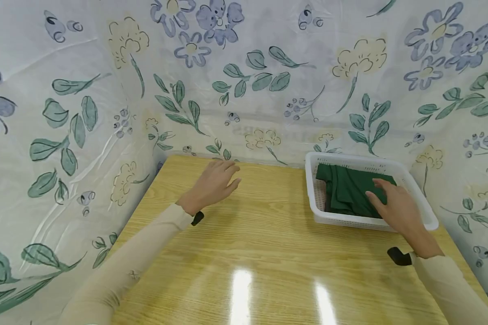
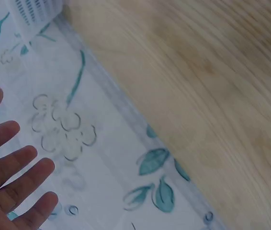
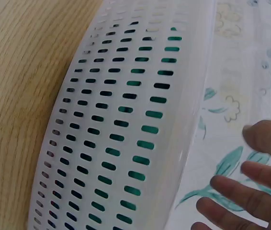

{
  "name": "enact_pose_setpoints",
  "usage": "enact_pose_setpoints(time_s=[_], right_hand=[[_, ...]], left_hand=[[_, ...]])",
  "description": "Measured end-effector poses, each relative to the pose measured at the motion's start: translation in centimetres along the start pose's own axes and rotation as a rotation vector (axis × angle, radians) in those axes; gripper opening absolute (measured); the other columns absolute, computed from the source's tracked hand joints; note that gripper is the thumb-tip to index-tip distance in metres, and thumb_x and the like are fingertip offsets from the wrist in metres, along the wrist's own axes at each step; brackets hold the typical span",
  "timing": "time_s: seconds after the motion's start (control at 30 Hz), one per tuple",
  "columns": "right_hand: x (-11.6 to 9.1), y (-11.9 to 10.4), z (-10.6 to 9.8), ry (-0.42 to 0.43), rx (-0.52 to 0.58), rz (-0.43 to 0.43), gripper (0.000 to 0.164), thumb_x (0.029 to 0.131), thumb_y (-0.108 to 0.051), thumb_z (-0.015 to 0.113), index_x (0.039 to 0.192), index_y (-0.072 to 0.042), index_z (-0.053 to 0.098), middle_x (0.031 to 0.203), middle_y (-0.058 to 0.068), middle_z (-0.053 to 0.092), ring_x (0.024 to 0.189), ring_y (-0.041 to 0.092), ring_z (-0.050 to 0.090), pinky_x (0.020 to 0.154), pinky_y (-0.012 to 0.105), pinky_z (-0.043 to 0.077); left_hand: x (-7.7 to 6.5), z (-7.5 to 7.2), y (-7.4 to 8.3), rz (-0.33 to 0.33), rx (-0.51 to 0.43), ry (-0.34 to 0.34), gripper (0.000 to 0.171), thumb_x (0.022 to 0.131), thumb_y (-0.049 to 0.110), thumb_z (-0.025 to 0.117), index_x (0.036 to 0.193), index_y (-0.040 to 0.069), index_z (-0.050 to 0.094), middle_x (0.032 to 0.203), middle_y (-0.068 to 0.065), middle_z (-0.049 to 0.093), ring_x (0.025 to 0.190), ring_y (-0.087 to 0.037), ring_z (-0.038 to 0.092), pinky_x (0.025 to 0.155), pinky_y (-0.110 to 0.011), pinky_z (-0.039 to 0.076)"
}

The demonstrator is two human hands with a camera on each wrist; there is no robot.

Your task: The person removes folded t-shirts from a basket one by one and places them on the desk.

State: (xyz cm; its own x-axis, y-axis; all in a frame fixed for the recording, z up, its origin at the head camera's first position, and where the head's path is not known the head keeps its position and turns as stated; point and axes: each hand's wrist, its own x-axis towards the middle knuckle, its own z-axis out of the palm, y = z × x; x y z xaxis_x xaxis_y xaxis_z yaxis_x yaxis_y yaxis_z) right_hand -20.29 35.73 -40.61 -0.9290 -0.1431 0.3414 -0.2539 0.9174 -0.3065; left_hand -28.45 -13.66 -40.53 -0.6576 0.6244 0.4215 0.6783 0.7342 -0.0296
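Observation:
Dark green folded cloth (image 1: pixel 349 187) lies inside a white plastic basket (image 1: pixel 321 215) at the right of the table. My right hand (image 1: pixel 398 210) hovers over the basket's near right part, fingers spread and holding nothing. In the right wrist view that hand (image 3: pixel 250 187) appears beyond the basket's slotted wall (image 3: pixel 107 124), with green showing through the holes. Well to the left, my left hand (image 1: pixel 213 183) is held over the far left of the table, its fingers relaxed with nothing in them. The left wrist view has its fingers (image 2: pixel 25 177) apart.
The wooden table (image 1: pixel 248 234) runs up to a flowered sheet (image 1: pixel 248 104) hanging behind it and along both sides. Light glares off the tabletop near the front. Dark pieces of the wrist cameras (image 1: pixel 399 256) stick out below the wrists.

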Motion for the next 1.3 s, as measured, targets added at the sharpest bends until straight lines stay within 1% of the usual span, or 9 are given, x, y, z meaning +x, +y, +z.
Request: enact_pose_setpoints(time_s=[0.1,0.27,0.37,0.5,0.73,0.87,1.07,1.2,1.3], right_hand=[[-0.1,0.7,-0.1,0.032,0.026,0.014,0.047,0.103,-0.021,0.065,0.137,0.009,0.056,0.117,0.032,0.066,0.093,0.047,0.065,0.07,0.059,0.052],[-0.3,1.7,-0.3,0.075,0.065,0.029,0.042,0.102,-0.017,0.066,0.132,0.011,0.059,0.111,0.031,0.067,0.089,0.044,0.066,0.066,0.056,0.053],[-0.5,2.2,-0.1,0.074,0.075,0.043,0.041,0.102,-0.017,0.066,0.131,0.012,0.059,0.11,0.031,0.067,0.088,0.044,0.066,0.065,0.054,0.053],[-0.6,2.9,0.0,0.064,0.057,0.074,0.041,0.101,-0.016,0.066,0.13,0.013,0.059,0.11,0.032,0.067,0.087,0.045,0.068,0.064,0.054,0.054],[-0.3,3.3,-0.1,0.061,0.018,0.1,0.04,0.099,-0.014,0.068,0.126,0.015,0.06,0.107,0.034,0.066,0.082,0.045,0.068,0.06,0.053,0.054],[-0.2,3.4,-0.2,0.058,0.015,0.114,0.041,0.1,-0.014,0.067,0.127,0.015,0.059,0.108,0.035,0.066,0.082,0.044,0.068,0.063,0.055,0.053],[-0.2,3.9,-0.3,0.043,0.017,0.15,0.042,0.101,-0.016,0.065,0.127,0.017,0.058,0.112,0.039,0.064,0.087,0.048,0.066,0.072,0.061,0.05],[-0.2,4.0,-0.4,0.037,0.017,0.173,0.043,0.102,-0.017,0.063,0.128,0.017,0.057,0.115,0.04,0.063,0.09,0.05,0.067,0.075,0.063,0.05],[-0.2,4.3,-0.6,0.032,0.013,0.186,0.043,0.102,-0.017,0.063,0.128,0.018,0.056,0.115,0.04,0.063,0.091,0.051,0.067,0.075,0.063,0.051]], left_hand=[[1.3,0.5,0.8,0.017,-0.031,0.026,0.026,0.102,0.022,0.067,0.117,0.001,0.071,0.115,-0.015,0.07,0.108,-0.034,0.065,0.098,-0.052,0.049],[3.0,1.0,2.5,0.029,-0.087,0.008,0.021,0.102,0.02,0.066,0.113,0.004,0.074,0.11,-0.011,0.073,0.102,-0.029,0.068,0.094,-0.048,0.051],[3.8,1.2,3.5,0.049,-0.132,0.012,0.017,0.101,0.018,0.067,0.109,0.005,0.075,0.103,-0.009,0.074,0.088,-0.024,0.069,0.081,-0.041,0.055],[5.2,1.6,5.0,0.083,-0.172,0.03,0.014,0.102,0.016,0.065,0.104,0.005,0.074,0.097,-0.008,0.074,0.071,-0.018,0.064,0.067,-0.033,0.053],[7.8,2.4,8.2,0.116,-0.235,0.005,0.019,0.106,0.018,0.058,0.106,0.008,0.074,0.097,-0.006,0.074,0.066,-0.013,0.059,0.063,-0.028,0.05],[9.4,2.8,9.7,0.117,-0.262,-0.015,0.02,0.107,0.018,0.056,0.109,0.009,0.073,0.094,-0.003,0.073,0.063,-0.01,0.058,0.062,-0.024,0.049],[11.4,3.3,11.7,0.099,-0.334,-0.076,0.02,0.107,0.017,0.056,0.109,0.008,0.073,0.097,-0.003,0.072,0.076,-0.01,0.064,0.069,-0.023,0.051],[12.6,3.6,12.9,0.071,-0.388,-0.12,0.021,0.107,0.018,0.054,0.107,0.009,0.073,0.093,-0.001,0.071,0.074,-0.009,0.062,0.068,-0.022,0.05],[13.4,4.2,13.5,0.047,-0.45,-0.133,0.022,0.108,0.019,0.053,0.106,0.01,0.074,0.091,0.002,0.071,0.072,-0.007,0.06,0.069,-0.02,0.049]])
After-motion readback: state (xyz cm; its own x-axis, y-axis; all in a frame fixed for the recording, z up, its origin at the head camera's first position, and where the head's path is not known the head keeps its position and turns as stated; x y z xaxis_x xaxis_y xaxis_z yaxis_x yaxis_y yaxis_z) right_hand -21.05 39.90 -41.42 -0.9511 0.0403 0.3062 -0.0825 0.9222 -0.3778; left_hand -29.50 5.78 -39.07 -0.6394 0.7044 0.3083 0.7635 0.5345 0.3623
